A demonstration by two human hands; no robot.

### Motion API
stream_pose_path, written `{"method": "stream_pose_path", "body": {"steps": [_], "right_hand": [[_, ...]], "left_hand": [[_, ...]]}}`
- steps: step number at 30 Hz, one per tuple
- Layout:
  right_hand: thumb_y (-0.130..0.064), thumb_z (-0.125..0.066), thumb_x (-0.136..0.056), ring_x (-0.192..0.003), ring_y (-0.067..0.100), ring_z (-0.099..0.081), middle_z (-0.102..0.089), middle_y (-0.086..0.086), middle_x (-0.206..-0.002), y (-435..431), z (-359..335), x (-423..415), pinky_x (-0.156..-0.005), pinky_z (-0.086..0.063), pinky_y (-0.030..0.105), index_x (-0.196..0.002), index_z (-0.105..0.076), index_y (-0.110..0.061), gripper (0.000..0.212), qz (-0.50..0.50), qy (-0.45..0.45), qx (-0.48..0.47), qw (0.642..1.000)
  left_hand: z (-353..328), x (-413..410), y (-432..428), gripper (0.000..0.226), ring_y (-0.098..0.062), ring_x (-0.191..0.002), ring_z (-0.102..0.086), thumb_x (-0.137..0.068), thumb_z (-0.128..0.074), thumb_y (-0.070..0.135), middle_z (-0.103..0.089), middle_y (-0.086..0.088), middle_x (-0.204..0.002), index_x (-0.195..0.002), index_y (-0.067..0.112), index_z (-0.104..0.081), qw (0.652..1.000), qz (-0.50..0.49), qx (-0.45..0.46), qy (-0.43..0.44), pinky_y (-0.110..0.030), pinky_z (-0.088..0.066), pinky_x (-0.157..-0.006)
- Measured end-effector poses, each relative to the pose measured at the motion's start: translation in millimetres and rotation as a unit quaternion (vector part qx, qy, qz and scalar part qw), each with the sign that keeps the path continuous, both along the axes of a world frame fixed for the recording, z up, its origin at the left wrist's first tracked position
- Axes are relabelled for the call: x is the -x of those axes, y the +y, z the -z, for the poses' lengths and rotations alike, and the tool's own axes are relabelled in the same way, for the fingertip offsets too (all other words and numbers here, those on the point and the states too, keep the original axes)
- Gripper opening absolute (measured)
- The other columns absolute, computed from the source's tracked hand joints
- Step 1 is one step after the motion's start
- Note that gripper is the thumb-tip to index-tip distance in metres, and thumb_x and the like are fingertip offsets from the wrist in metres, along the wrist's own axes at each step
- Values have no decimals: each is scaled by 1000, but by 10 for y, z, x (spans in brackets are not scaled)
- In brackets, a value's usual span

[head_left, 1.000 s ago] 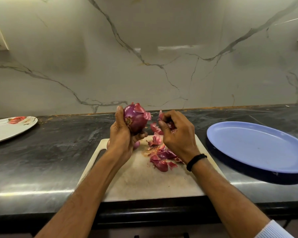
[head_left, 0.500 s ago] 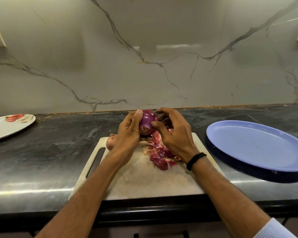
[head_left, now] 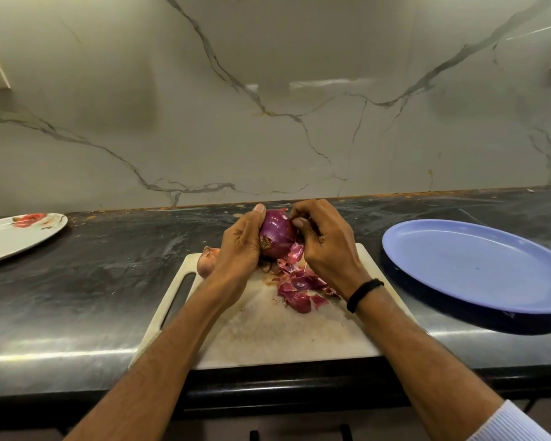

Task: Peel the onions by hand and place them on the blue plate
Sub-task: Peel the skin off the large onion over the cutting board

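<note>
One red onion (head_left: 278,237) above the board (head_left: 268,338), left fingers (head_left: 257,212) curled round it, right fingers (head_left: 299,222) pinching its skin

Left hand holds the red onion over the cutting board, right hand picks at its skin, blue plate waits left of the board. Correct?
Not quite: the head view shows the blue plate right of the cutting board; the white plate lies on the left. The rest stands: left hand holds the red onion, right hand picks at its skin.
</note>
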State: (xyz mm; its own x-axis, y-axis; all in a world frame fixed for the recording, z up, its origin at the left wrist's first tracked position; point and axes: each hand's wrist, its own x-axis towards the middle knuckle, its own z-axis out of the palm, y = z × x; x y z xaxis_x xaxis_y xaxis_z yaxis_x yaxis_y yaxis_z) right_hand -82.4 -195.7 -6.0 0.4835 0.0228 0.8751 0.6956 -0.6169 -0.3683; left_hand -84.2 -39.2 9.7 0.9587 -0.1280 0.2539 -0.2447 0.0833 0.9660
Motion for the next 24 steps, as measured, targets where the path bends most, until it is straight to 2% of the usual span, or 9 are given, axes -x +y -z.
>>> {"method": "stream_pose_path", "body": {"steps": [4,10,13,17,19,21,24], "right_hand": [[1,-48,-90,-83,10,-51,-57,3,-94,8,22,-29,-75,-41,9,-99,-62,-8,19,21,-1,20,1000],[9,-48,-89,-75,11,-47,-51,1,-86,22,29,-20,-68,-39,11,-91,-57,-7,18,20,-2,25,999],[6,-48,-91,-72,10,-45,-50,-1,-85,22,22,-4,-65,-38,11,-90,-56,-8,17,12,9,20,1000],[4,-46,-91,-73,4,-42,-49,-2,-86,19,17,-3,-68,-35,8,-89,-54,-10,16,22,15,-5,1000],[4,-48,-91,-76,7,-43,-50,-1,-87,11,32,-25,-69,-36,9,-90,-54,-10,15,35,30,-6,999],[4,-52,-90,-82,9,-47,-53,0,-93,5,49,-38,-72,-39,11,-94,-56,-11,16,39,53,1,998],[0,-55,-92,-92,10,-53,-57,3,-106,7,42,-7,-82,-48,20,-111,-59,-11,22,23,59,1,998]], "left_hand": [[7,-6,-9,44,-9,-55,-63,-103,-44,49,-64,-12,-88,-109,10,-62,1000,3,5,2,-20,-48,-46],[-18,-28,-12,49,-17,-56,-65,-102,-45,55,-70,-19,-95,-117,12,-63,997,-7,68,38,-25,-49,-44],[-47,-33,20,48,-20,-49,-60,-100,-44,59,-69,-20,-87,-113,15,-60,991,-27,107,72,-26,-47,-42],[-63,-76,95,58,-22,-49,-53,-99,-38,67,-67,-14,-64,-105,12,-57,982,-55,141,115,-32,-40,-53],[-62,-93,109,63,-22,-48,-53,-99,-38,68,-65,-12,-62,-108,9,-58,981,-55,143,121,-33,-38,-53],[-54,-98,100,63,-23,-51,-56,-97,-41,69,-69,-14,-69,-113,10,-59,984,-51,121,118,-32,-43,-51],[-37,-73,63,56,-24,-56,-64,-98,-42,66,-74,-19,-94,-117,18,-62,993,-41,65,87,-31,-49,-52]]}}
